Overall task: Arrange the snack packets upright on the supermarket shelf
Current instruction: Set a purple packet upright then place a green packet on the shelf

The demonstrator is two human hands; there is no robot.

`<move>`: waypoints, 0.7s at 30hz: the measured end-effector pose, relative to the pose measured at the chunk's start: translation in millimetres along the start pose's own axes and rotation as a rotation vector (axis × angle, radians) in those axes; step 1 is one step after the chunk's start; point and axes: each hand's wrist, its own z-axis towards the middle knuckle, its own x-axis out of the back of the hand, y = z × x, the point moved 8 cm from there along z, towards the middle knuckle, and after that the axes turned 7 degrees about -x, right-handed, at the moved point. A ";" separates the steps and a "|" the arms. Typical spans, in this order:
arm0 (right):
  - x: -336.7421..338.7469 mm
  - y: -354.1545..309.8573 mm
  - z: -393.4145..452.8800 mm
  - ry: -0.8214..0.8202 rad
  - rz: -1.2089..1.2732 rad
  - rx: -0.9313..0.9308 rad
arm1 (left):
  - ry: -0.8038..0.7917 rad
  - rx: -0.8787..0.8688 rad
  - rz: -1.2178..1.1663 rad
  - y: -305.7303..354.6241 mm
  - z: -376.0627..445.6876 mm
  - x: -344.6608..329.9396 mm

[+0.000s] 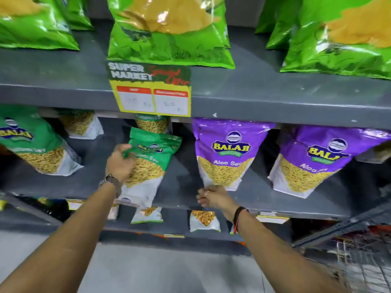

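A green-topped Balaji sev packet (pixel 151 163) stands at the front of the grey middle shelf (pixel 182 187), leaning a little to the left. My left hand (pixel 121 162) grips its left edge near the top. To its right a purple Aloo Sev packet (pixel 227 153) stands upright. My right hand (pixel 211 196) rests at that packet's bottom edge, fingers curled against the shelf lip; whether it pinches the packet is unclear. A second purple packet (pixel 313 159) stands further right. Another green-topped packet (pixel 36 146) stands at the left.
Large bright green packets (pixel 169 32) stand on the upper shelf, above a "Super Market Special Offer" price tag (pixel 151 92). More sev packets (pixel 80 123) stand deeper on the middle shelf. Small packets (pixel 204 220) sit on the lower shelf. A wire cart (pixel 359 261) is at the lower right.
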 end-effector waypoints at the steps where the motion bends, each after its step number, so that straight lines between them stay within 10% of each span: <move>1: -21.2 -7.0 2.9 -0.027 0.032 0.006 | -0.030 0.096 0.008 -14.7 5.5 6.2; 6: -101.6 -29.6 23.9 -0.105 0.161 -0.023 | -0.193 0.402 -0.095 -60.2 0.4 6.9; 21: -78.4 -12.1 -9.4 0.081 0.095 0.120 | 0.004 0.332 -0.546 -60.9 -117.4 24.6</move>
